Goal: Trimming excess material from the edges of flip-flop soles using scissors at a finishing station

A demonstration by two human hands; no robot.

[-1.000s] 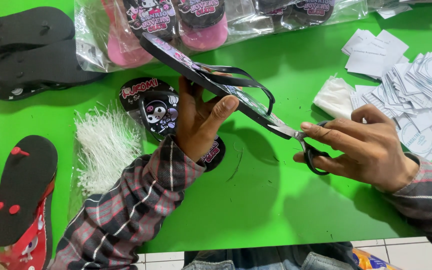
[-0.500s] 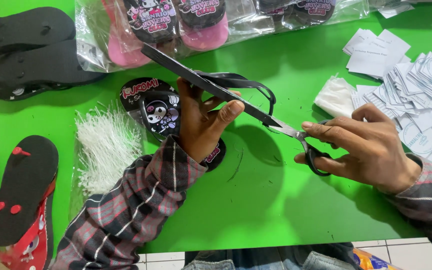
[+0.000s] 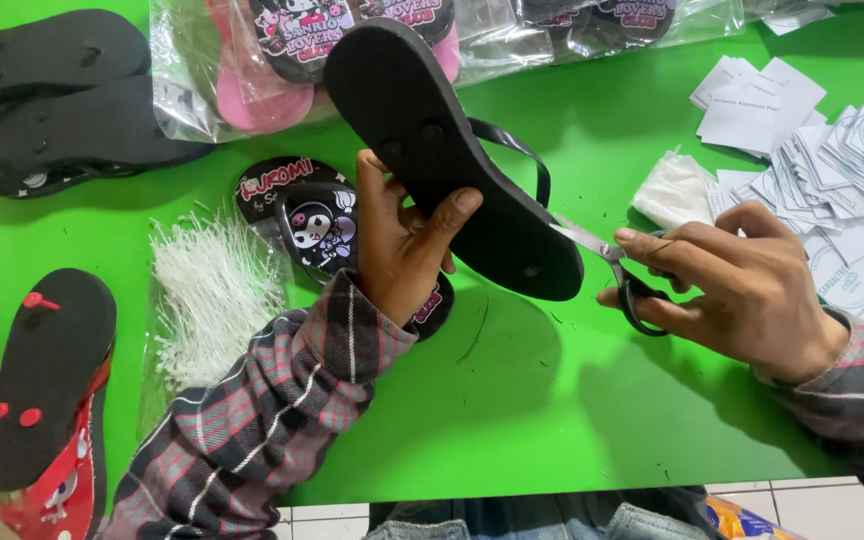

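My left hand (image 3: 404,248) grips a black flip-flop (image 3: 442,150) by its edge, sole turned up toward me, strap hanging behind it. My right hand (image 3: 742,290) holds black-handled scissors (image 3: 617,270), whose blades point left and touch the flip-flop's near end. Under my left hand lies a second black flip-flop with a cartoon print (image 3: 302,205) on the green table (image 3: 512,400).
A bag of white plastic tag pins (image 3: 212,290) lies left of my arm. Black flip-flops (image 3: 52,100) sit at top left, red-strapped ones (image 3: 37,390) at lower left. Bagged pink and black pairs (image 3: 272,70) line the far edge. White paper tags (image 3: 822,170) pile at right.
The flip-flop in my left hand has turned from edge-on to sole-up. The scissors stay at its near end.
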